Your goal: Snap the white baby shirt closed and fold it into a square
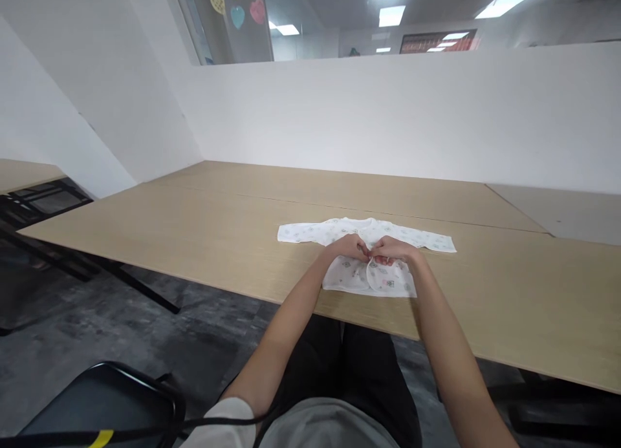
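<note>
A small white baby shirt (339, 277) with a sparse grey and pink print lies spread on the table, its long sleeves stretched out to both sides. Its collar points toward the wall and its hem toward me. My left hand (350, 246) and my right hand (391, 249) meet over the middle of the front, fingertips pinching the cloth at the front opening. Below them the edge of the opening curves down to the hem. Whatever fastener may sit between the fingertips is hidden.
The wooden table (194, 241) reaches back to a white wall (339, 118) with a window above it. A black chair (101, 403) stands at lower left, and a dark cable (208, 422) crosses near my left arm. Another table (26, 173) is at far left.
</note>
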The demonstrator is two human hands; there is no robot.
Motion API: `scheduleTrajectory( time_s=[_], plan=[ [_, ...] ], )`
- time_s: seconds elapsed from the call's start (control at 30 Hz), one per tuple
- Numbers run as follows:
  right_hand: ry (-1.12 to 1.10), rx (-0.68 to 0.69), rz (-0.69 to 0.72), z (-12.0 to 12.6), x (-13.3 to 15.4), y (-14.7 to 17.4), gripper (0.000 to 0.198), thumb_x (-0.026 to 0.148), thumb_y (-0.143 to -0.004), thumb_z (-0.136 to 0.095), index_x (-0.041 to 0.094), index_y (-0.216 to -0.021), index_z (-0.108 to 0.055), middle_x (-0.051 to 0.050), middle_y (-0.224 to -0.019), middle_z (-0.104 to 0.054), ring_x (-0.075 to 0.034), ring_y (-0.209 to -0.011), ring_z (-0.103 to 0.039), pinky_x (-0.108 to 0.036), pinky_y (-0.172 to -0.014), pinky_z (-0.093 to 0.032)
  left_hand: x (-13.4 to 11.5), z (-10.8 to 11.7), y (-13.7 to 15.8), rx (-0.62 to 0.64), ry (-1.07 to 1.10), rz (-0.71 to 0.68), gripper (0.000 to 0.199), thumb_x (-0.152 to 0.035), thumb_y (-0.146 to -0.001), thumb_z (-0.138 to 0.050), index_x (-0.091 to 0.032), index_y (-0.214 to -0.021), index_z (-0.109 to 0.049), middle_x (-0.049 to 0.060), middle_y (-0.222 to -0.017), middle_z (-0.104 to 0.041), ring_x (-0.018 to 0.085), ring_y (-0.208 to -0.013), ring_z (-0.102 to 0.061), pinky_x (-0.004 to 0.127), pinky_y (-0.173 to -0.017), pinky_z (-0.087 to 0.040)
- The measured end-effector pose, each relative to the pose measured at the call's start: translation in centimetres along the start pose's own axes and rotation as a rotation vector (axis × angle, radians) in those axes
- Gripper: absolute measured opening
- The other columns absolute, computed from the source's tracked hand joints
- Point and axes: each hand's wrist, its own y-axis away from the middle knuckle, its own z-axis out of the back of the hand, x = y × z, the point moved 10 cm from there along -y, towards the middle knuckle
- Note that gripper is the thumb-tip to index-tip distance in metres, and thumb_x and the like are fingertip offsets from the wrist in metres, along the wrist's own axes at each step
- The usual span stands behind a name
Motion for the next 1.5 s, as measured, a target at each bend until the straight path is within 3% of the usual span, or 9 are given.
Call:
scheduleTrajectory(
  time_s=[0.17,0.43,0.63,0.83,1.27,1.5],
  plan=[
    [0.063,0.035,0.000,-0.1,-0.2,-0.1,0.024,0.025,-0.069,-0.067,0.013,-0.052,-0.055,-0.001,-0.049,-0.052,-0.007,-0.041,-0.044,-0.019,-0.040,-0.037,0.6,-0.4,-0.2,0.071,0.013,-0.006,0.030,-0.033,-0.062,-0.075,-0.016,-0.087,-0.075,-0.001,-0.068,-0.066,0.011,-0.062,-0.055,0.022,-0.060,-0.040],
    [0.000,0.046,0.105,-0.2,-0.3,-1.5,0.013,0.022,-0.068,-0.062,0.013,-0.059,-0.059,0.001,-0.051,-0.053,-0.008,-0.045,-0.049,-0.017,-0.042,-0.041,-0.1,0.4,0.5,0.049,0.176,-0.019,0.022,-0.024,-0.064,-0.070,-0.015,-0.084,-0.073,0.003,-0.078,-0.070,0.015,-0.073,-0.061,0.023,-0.067,-0.044],
    [-0.059,0.010,0.129,-0.1,-0.1,-1.9,0.011,0.019,-0.065,-0.062,0.013,-0.056,-0.057,0.001,-0.048,-0.053,-0.008,-0.043,-0.050,-0.016,-0.041,-0.041,0.7,0.7,0.4,0.008,0.303,0.014,0.021,-0.024,-0.059,-0.070,-0.016,-0.077,-0.072,0.002,-0.073,-0.069,0.014,-0.067,-0.059,0.023,-0.061,-0.043],
    [-0.129,0.003,0.111,-0.4,-0.2,-2.1,0.010,0.015,-0.065,-0.061,0.012,-0.056,-0.057,0.001,-0.046,-0.054,-0.008,-0.041,-0.050,-0.016,-0.039,-0.041,0.8,0.8,0.2,-0.023,0.449,0.066,0.017,-0.012,-0.053,-0.068,-0.015,-0.070,-0.064,-0.001,-0.064,-0.064,0.011,-0.058,-0.055,0.022,-0.058,-0.042],
    [-0.157,-0.050,0.085,0.1,-0.1,-1.1,0.009,0.012,-0.066,-0.057,0.012,-0.057,-0.058,0.001,-0.047,-0.053,-0.008,-0.043,-0.049,-0.016,-0.042,-0.042,0.8,1.0,0.1,-0.056,0.403,0.032,0.018,-0.006,-0.058,-0.065,-0.013,-0.075,-0.065,-0.001,-0.066,-0.064,0.011,-0.063,-0.058,0.022,-0.062,-0.044],
    [-0.182,0.027,0.099,0.1,0.4,-0.1,0.005,0.013,-0.065,-0.064,0.010,-0.062,-0.064,-0.002,-0.058,-0.060,-0.007,-0.047,-0.050,-0.017,-0.046,-0.043,1.4,0.9,-0.4,-0.036,0.412,0.022,0.020,-0.016,-0.061,-0.068,-0.014,-0.081,-0.065,0.000,-0.073,-0.065,0.012,-0.067,-0.058,0.022,-0.063,-0.044]
  ],
)
